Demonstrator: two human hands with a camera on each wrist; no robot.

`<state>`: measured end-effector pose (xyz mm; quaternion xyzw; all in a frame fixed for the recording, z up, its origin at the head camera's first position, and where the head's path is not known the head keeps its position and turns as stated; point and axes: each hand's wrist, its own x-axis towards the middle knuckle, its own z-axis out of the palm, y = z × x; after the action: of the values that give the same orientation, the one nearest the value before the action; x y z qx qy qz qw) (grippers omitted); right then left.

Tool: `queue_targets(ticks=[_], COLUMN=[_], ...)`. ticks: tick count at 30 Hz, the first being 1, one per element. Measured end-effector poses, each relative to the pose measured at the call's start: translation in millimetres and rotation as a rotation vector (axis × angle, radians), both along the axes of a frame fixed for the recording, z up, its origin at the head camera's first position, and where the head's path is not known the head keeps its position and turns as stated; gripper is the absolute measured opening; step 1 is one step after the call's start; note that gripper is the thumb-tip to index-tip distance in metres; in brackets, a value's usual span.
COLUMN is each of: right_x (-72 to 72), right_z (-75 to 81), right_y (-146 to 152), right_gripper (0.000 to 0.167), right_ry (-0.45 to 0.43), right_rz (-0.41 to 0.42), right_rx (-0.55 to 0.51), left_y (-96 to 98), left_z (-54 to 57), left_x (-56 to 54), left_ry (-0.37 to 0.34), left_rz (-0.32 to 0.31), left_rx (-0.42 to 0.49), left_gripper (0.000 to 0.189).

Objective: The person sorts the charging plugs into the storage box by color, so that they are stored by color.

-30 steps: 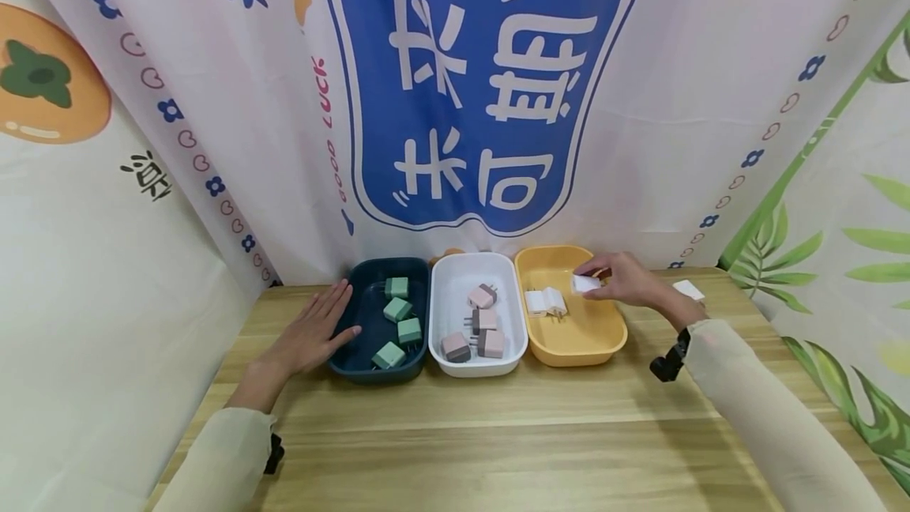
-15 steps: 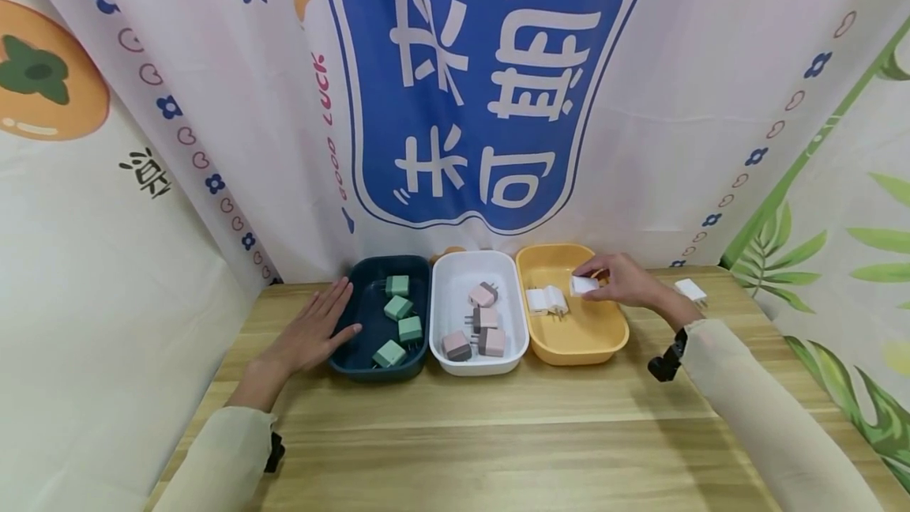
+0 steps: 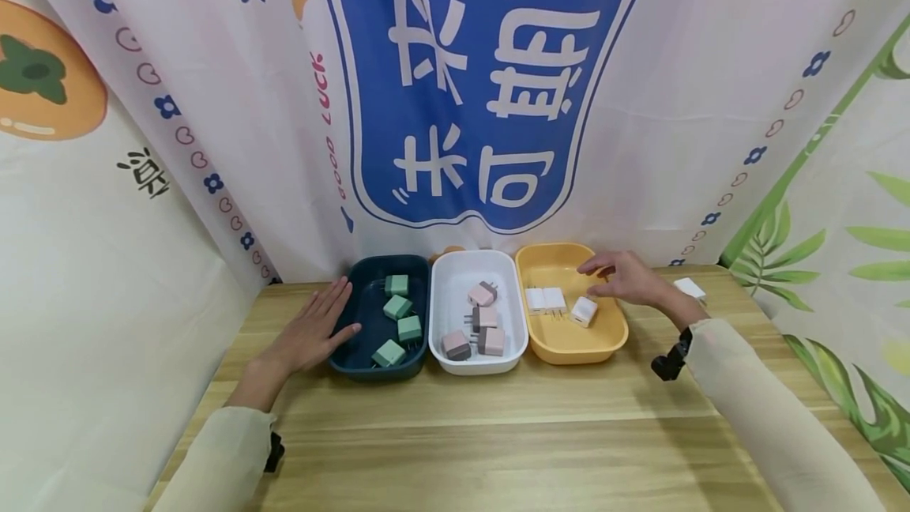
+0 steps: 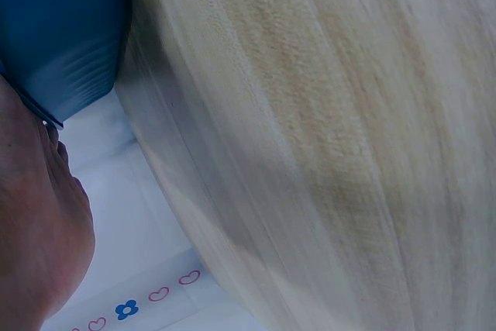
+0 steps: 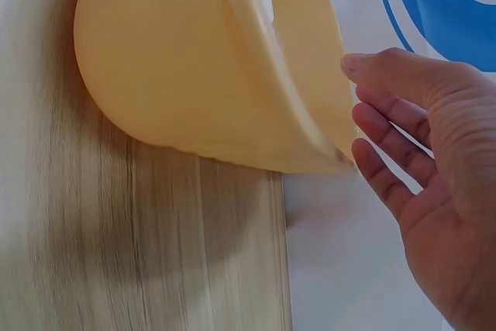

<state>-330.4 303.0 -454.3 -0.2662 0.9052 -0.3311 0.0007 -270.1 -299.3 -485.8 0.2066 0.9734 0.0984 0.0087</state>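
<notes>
My right hand (image 3: 626,278) hovers over the right side of the yellow bin (image 3: 577,355), thumb and fingers apart with nothing between them. Just below its fingertips lies a white charger plug (image 3: 584,311). Two more white charger plugs (image 3: 545,300) sit side by side at the left of that bin. In the right wrist view the right hand (image 5: 442,129) shows loosely bent, spread fingers beside the bin's rim. My left hand (image 3: 313,333) rests with extended fingers on the left rim of the dark blue bin (image 3: 370,376), which holds several green charger plugs (image 3: 397,307).
Between those bins stands a white bin (image 3: 478,368) with several pink-and-grey charger plugs (image 3: 485,318). Another white charger plug (image 3: 689,288) lies on the wooden table (image 3: 455,441) beyond my right wrist. A printed curtain (image 3: 668,180) hangs right behind the bins.
My right hand has let go of the white charger plug, which now lies in the yellow bin. Another white plug there has settled upright beside its neighbour. The left hand has stayed put.
</notes>
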Motion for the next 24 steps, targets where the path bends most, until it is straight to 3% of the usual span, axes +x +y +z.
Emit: queue_targets(ticks=[16,24], right_x=[8.9,12.8], right_z=[6.6,4.9], right_y=[32,55], right_gripper=[0.04,0.04], right_ry=[-0.013,0.033], right_rz=[-0.096,-0.111], right_rx=[0.016,0.032], left_y=[-1.4,-1.2], left_z=[-4.1,-2.6], left_x=[-1.3,-1.7], left_ry=[0.006,0.0], left_rz=[-0.008,-0.012], left_rx=[0.001,0.002], left_gripper=[0.085,0.085])
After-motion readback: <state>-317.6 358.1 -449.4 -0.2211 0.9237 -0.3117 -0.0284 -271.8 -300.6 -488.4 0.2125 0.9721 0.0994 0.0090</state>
